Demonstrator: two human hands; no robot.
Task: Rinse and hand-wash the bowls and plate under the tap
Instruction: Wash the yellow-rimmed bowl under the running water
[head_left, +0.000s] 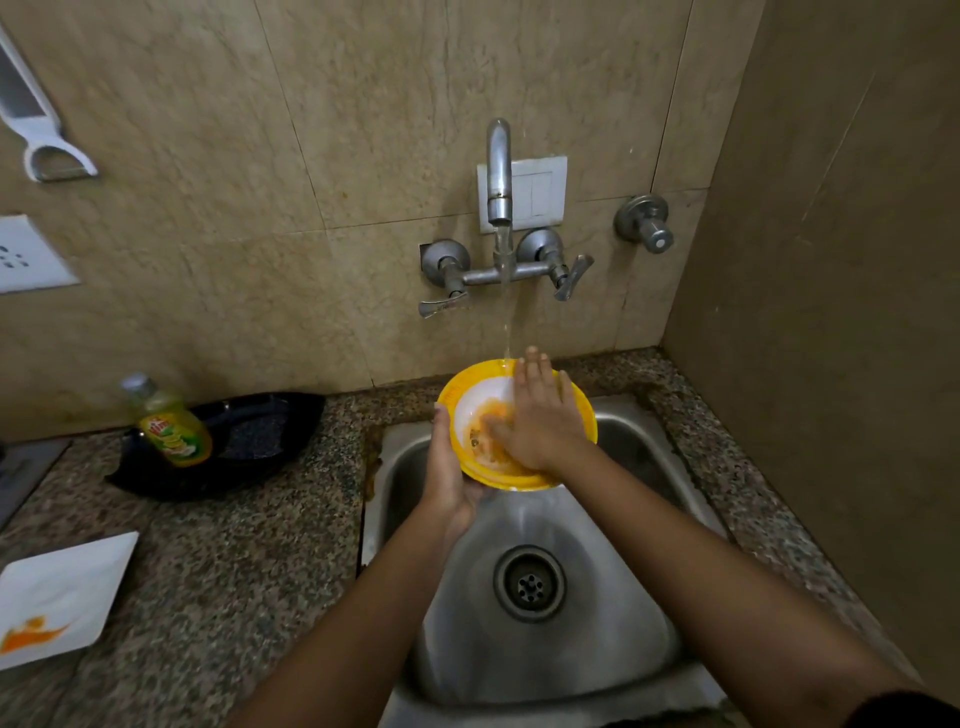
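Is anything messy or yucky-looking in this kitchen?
Yes. The white plate on the counter, left of the sink, has an orange smear in its near corner. The yellow bowl under the tap shows orange residue inside, and a brownish stain runs along the counter edge beside the sink.

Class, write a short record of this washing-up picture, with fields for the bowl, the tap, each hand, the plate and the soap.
bowl: yellow rim, white inside with orange residue, held over the sink
tap: running, stream lands at the bowl's far rim
left hand: holds the bowl from below, thumb on the rim
right hand: flat, fingers straight, pressed inside the bowl
plate: white, square, orange smear, on the counter left of the sink
soap: yellow-green bottle in front of a black tray
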